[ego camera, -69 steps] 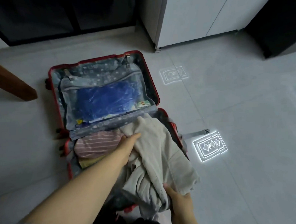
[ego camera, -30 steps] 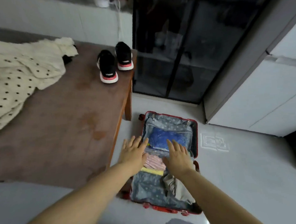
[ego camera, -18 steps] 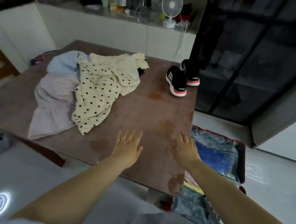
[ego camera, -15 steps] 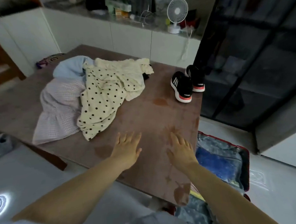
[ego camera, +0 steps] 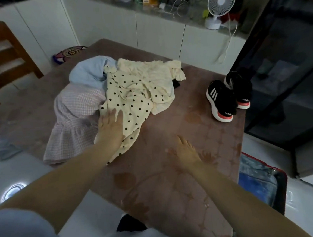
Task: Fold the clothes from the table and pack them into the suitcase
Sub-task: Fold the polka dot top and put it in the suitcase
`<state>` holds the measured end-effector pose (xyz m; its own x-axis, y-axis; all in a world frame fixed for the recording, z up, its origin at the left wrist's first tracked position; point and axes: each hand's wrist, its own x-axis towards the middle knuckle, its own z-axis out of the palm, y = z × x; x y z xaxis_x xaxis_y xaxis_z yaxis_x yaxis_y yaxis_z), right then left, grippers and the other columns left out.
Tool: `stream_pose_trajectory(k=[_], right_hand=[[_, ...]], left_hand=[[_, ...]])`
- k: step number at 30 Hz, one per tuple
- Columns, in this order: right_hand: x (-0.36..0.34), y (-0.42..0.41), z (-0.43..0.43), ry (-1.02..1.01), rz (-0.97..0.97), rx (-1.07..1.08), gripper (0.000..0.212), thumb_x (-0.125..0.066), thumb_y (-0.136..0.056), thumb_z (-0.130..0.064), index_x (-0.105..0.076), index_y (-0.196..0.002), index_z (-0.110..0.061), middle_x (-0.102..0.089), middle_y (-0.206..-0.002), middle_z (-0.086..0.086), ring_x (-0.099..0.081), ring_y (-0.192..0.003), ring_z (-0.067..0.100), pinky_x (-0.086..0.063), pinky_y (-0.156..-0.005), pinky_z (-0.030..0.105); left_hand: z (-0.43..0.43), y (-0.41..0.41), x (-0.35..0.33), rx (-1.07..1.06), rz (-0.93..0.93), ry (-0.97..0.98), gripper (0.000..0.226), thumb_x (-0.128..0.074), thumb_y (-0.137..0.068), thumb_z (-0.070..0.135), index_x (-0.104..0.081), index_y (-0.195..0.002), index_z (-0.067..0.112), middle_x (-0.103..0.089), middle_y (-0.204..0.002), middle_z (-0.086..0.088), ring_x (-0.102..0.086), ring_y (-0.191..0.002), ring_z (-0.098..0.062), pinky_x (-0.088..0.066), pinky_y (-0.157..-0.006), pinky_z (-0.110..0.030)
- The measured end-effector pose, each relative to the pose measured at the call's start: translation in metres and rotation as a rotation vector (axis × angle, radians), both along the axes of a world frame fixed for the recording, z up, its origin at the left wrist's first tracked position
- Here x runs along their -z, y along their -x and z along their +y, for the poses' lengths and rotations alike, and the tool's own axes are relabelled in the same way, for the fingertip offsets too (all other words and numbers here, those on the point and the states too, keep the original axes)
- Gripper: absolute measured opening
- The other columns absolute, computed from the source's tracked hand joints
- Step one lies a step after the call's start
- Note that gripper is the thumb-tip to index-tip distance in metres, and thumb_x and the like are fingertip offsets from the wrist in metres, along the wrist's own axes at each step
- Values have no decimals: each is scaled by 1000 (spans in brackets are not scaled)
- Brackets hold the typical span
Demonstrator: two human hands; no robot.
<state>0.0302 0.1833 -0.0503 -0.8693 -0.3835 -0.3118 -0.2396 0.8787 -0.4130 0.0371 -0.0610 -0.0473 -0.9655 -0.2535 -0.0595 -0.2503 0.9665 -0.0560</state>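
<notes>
A heap of clothes lies on the brown table (ego camera: 174,181): a cream garment with black dots (ego camera: 132,99), a pink checked one (ego camera: 73,119) to its left and a light blue one (ego camera: 89,71) behind. My left hand (ego camera: 109,128) lies flat with straight fingers on the lower edge of the dotted garment. My right hand (ego camera: 188,152) hovers open over bare tabletop, holding nothing. The open red suitcase (ego camera: 281,189) sits on the floor beyond the table's right edge, only a corner with a blue bag (ego camera: 255,187) showing.
A pair of black sneakers (ego camera: 226,97) stands on the table's far right. A white fan (ego camera: 218,6) sits on the counter behind. A wooden chair (ego camera: 5,54) is at the far left. A dark glass cabinet (ego camera: 286,64) stands right of the table.
I turned from the suitcase on the floor to the table. Both hands, open, moved forward over the tabletop, and my left hand has reached the dotted garment.
</notes>
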Motion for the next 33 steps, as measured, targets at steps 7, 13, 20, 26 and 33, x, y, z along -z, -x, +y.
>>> stream_pose_trajectory(k=[7,13,20,26,33], right_hand=[[-15,49,-79,215,-94,126,65,-53,-90,-19,-20,-146,-17,-24,-149,9,-30,-135,29,-30,-107,35],[-20,81,-136,474,-160,280,57,-53,-91,-25,-29,-142,-23,-30,-148,-1,-36,-131,16,-31,-97,22],[-32,91,-128,861,-224,694,52,-71,-80,-28,-50,-126,-19,-58,-119,1,-60,-97,12,-51,-76,25],[-20,54,-39,490,-38,712,51,-64,-75,-5,-49,-122,-15,-65,-80,3,-59,-70,15,-45,-60,26],[13,-58,77,181,-325,709,35,-61,-80,9,-49,-108,-7,-55,-89,-2,-55,-75,12,-51,-57,20]], left_hand=[[-84,95,-14,-126,89,-161,76,-66,-82,34,-27,-141,7,-42,-137,-21,-38,-127,-37,-27,-107,-47],[-86,110,-20,161,161,-230,17,-57,-88,31,-69,-93,20,-68,-94,-7,-51,-99,-28,-32,-92,-37],[-10,71,-10,598,261,-732,33,-53,-73,47,-75,-78,22,-72,-78,5,-63,-78,-21,-48,-77,-43],[43,15,9,775,152,-769,18,-61,-79,28,-74,-90,22,-71,-83,5,-61,-82,-20,-51,-75,-40],[35,18,13,559,256,-725,38,-57,-83,37,-60,-116,20,-65,-107,0,-59,-98,-25,-45,-83,-37]])
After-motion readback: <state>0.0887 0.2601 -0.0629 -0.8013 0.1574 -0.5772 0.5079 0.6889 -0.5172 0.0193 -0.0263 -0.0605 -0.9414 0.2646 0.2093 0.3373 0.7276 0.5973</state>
